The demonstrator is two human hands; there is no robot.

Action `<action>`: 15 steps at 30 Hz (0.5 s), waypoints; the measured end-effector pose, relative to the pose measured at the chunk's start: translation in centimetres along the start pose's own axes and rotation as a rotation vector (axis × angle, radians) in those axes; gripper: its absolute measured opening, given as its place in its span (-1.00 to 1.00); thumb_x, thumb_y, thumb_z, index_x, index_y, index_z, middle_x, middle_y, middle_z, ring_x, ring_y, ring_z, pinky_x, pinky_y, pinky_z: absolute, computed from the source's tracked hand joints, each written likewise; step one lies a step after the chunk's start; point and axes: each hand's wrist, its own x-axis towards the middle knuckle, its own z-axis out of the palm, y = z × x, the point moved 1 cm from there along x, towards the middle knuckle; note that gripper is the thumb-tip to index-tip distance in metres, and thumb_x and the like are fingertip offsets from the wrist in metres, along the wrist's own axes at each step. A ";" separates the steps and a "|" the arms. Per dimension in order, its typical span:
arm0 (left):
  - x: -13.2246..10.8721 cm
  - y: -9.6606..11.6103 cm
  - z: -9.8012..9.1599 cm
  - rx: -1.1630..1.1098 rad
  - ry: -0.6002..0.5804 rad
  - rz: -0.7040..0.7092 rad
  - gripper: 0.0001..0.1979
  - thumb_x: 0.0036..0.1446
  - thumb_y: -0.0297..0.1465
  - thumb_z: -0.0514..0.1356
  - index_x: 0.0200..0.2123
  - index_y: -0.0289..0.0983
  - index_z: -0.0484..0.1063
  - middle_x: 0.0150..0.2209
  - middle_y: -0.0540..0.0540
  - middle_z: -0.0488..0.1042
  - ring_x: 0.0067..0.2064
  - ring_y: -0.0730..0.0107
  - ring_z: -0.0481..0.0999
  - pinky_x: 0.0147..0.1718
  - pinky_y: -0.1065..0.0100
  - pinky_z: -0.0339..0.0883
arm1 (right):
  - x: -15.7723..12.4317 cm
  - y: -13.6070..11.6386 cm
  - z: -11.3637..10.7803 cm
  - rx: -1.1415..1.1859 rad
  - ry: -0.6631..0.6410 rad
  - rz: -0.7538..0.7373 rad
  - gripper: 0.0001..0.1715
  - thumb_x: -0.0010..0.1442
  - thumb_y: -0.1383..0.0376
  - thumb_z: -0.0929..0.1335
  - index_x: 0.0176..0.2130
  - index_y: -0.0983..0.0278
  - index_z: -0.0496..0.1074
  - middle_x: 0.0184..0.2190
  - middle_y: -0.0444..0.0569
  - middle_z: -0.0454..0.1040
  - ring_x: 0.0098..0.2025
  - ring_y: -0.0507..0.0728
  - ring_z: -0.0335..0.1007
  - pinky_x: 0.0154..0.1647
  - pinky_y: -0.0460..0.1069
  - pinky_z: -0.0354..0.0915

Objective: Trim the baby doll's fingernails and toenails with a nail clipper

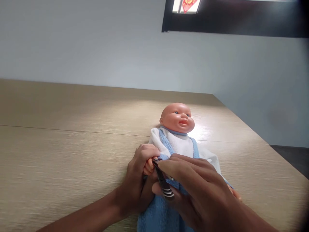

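A baby doll [177, 117] in a white top and blue overalls lies on its back on a wooden table [72, 151], head pointing away from me. My left hand [138, 175] is closed round the doll's small hand, pinching it at the sleeve. My right hand [193, 183] is closed on a dark nail clipper [163, 180] with pale stripes near its end. The clipper's tip points at the doll's fingers held in my left hand. My right hand covers the doll's middle and part of its other arm.
The table's right edge [253, 129] runs diagonally down to the right, with dark floor beyond it. A pale wall rises behind the table, and a dark window frame [229, 19] sits high on it.
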 end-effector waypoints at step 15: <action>0.1 -0.4 0.1 0.027 0.023 0.031 -0.81 0.38 -0.25 0.06 -0.02 -0.18 0.29 -0.10 -0.16 0.42 -0.07 0.12 0.41 -0.04 0.00 0.32 | -2.9 0.8 2.0 0.051 0.317 0.096 -0.55 0.27 0.14 0.41 0.10 0.16 0.30 -0.22 -0.14 0.56 -0.26 0.08 0.57 -0.26 -0.10 0.50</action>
